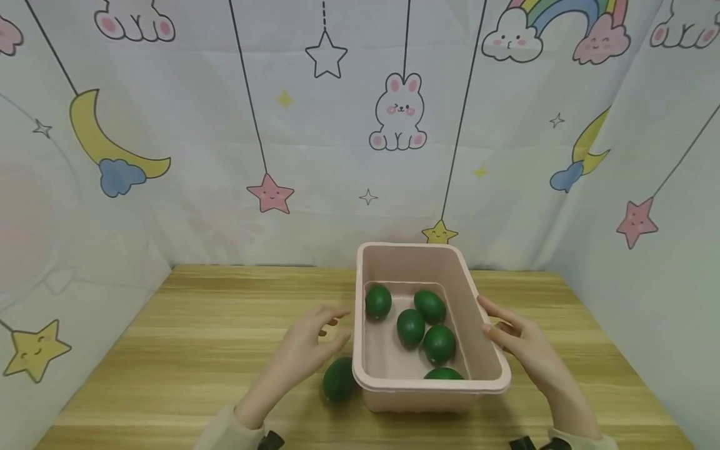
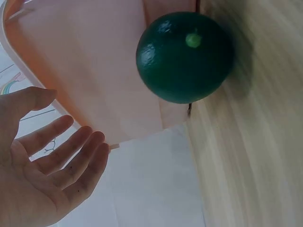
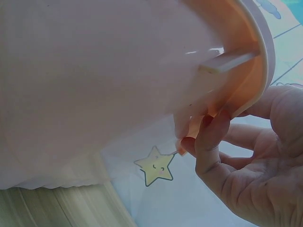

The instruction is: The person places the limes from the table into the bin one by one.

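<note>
A pale pink plastic bin [image 1: 394,386] stands on the table and holds several glossy dark green avocado-like fruits [image 1: 411,329]. Another such fruit [image 1: 338,380] lies on the wood against the bin's near left side; its pale green stem end shows in the left wrist view. My left hand [image 1: 309,344] hovers by the bin's left rim, fingers loosely bent, with nothing in its grasp. On the opposite side my right hand [image 1: 523,340] holds the right rim, its fingers [image 3: 213,132] curled under the lip in the right wrist view.
The wooden table [image 1: 225,312] ends at a white cloth backdrop [image 1: 337,144] printed with stars, moons and rabbits. Cloth also hangs along the left and right sides. Dark wrist straps [image 1: 271,440] show at the bottom edge.
</note>
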